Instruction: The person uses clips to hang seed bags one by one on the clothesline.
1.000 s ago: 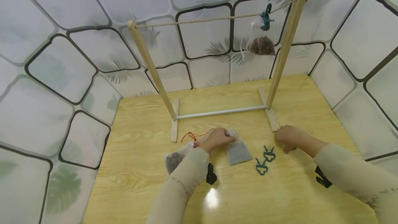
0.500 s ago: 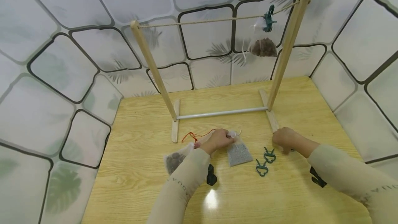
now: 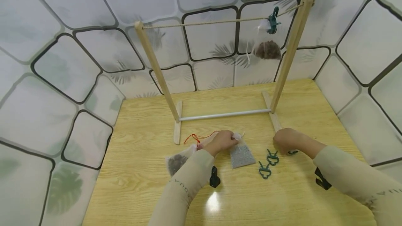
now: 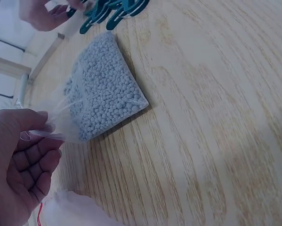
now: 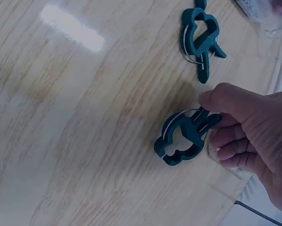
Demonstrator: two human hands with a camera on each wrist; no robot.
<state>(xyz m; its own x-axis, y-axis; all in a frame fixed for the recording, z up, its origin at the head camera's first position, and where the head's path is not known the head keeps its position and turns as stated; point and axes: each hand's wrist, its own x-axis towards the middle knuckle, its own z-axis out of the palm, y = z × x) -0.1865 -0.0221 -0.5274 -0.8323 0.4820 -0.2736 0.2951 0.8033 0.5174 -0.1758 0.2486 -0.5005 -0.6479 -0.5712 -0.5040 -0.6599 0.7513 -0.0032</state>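
My left hand (image 3: 222,141) pinches the gathered neck of a sheer drawstring bag (image 4: 100,87) between thumb and forefinger. Small grey-blue beads fill its lower part, which lies over the wooden table. Over to the right, my right hand (image 5: 261,129) holds a green spring clip (image 5: 181,141) by its two handles, thumb on one side. That clip's jaws are slightly parted at the tip. Two more green clips (image 3: 265,171) lie between the hands. Beside my left forearm is a second sheer bag (image 3: 176,163) of dark round pieces, with a red cord (image 3: 196,137), partly covered by the arm.
A wooden frame stands behind the hands, with two posts (image 3: 157,72), a white bottom rod (image 3: 224,115) and a rope (image 3: 204,23) on top. From the rope's right end hangs a sheer bag of brown pieces (image 3: 268,50), held by green clips (image 3: 273,22). Patterned walls surround the table.
My right hand has shifted slightly left, and part of a green clip now shows beneath it. The left hand stays at the bead bag's neck. The head view has tilted a little.
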